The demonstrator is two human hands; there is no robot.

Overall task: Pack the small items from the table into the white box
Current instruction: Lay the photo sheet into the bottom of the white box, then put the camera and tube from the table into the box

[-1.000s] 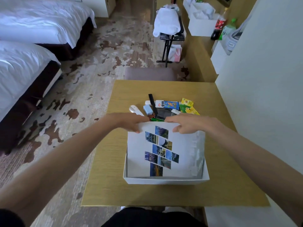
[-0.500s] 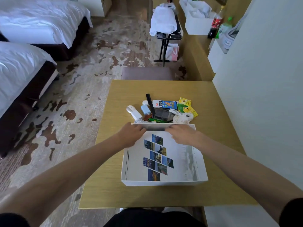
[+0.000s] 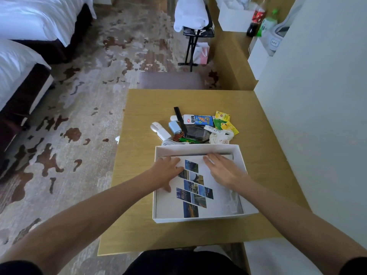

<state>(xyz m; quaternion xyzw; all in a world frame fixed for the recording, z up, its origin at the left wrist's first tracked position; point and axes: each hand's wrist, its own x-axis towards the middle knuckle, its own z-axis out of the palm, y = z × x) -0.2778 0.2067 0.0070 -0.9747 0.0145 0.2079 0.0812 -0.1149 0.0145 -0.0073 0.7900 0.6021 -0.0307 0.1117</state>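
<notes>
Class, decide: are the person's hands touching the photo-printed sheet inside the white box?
Touching. The head view shows the left hand and the right hand lying flat on the photo-printed sheet in the white box.

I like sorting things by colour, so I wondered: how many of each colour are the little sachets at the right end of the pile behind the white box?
Yellow sachets: 2
Green sachets: 1
Total: 3
</notes>
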